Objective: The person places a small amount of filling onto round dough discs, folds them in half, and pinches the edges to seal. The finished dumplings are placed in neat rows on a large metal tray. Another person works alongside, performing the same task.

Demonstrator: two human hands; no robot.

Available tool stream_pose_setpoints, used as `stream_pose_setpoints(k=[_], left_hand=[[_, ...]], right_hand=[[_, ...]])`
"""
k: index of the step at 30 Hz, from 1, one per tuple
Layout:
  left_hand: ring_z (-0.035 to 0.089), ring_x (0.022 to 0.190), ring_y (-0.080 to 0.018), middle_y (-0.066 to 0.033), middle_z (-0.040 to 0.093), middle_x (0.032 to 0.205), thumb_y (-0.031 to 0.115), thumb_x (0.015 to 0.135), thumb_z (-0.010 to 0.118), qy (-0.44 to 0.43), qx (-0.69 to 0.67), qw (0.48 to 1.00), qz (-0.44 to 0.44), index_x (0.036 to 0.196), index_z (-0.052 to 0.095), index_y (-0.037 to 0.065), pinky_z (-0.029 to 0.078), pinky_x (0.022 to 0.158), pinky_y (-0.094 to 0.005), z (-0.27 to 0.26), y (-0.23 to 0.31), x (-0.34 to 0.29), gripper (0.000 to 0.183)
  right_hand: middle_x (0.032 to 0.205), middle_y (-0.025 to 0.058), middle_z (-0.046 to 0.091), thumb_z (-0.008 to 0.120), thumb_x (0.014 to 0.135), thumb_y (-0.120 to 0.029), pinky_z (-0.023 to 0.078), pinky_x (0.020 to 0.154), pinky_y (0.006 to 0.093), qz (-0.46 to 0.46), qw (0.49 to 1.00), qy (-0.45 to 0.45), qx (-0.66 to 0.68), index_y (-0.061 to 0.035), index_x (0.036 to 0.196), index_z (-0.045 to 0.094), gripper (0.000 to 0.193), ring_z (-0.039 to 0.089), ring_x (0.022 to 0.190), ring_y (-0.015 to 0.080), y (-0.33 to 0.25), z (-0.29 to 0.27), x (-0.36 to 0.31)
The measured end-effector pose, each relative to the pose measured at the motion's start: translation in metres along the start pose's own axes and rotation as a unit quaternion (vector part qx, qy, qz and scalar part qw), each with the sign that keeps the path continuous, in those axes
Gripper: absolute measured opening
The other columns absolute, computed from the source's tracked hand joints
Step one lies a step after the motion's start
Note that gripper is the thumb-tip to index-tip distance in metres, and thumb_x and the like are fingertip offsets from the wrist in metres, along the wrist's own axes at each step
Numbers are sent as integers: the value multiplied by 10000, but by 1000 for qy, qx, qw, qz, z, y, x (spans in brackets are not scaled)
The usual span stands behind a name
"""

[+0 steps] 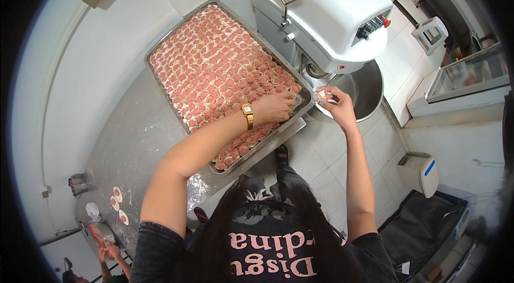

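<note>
A large metal tray point(172, 102) is packed with rows of small open dumplings point(214, 63), pale wrappers around pink meat filling. Over the tray's right corner, my left hand point(274, 107) reaches down among the dumplings with its fingers curled together. Its fingertips are partly hidden, so what they grip does not show. Just beyond the tray's right edge, my right hand point(339, 107) pinches a single dumpling point(320, 97) between thumb and fingers, above the rim of a steel bowl. A gold watch point(248, 115) is on my left wrist.
A white mixer point(332, 10) with its steel bowl point(369, 93) stands right of the tray. On the floured steel table point(126, 122) lie several filled wrappers point(123, 216). Another person's hands point(108, 251) work by a meat bowl at lower left. A white bin point(416, 176) stands at right.
</note>
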State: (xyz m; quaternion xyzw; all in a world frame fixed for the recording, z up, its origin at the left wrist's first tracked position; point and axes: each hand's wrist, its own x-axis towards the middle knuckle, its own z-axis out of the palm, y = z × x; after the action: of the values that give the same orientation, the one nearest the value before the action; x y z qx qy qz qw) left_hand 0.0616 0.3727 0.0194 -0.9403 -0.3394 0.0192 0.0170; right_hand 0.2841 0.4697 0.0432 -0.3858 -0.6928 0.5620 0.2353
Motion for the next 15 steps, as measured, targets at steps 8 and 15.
stream_pose_setpoints(k=[8,15], left_hand=[[494,1108,-169,29,636,872,210,780,562,-88,26,994,65,764,658,169,260,1132,-392,-8,-11,-2,105],[477,1147,-159,42,636,960,218,786,569,-135,67,986,70,804,679,197,187,1172,-415,-13,-5,2,114]], right_hand=[[1049,44,638,633,711,46,512,811,260,3,1000,1,-4,-22,1075,662,372,611,873,132,8,-12,6],[1064,55,634,629,714,52,512,821,261,-4,1000,5,25,-9,1074,657,367,617,920,139,8,-17,1]])
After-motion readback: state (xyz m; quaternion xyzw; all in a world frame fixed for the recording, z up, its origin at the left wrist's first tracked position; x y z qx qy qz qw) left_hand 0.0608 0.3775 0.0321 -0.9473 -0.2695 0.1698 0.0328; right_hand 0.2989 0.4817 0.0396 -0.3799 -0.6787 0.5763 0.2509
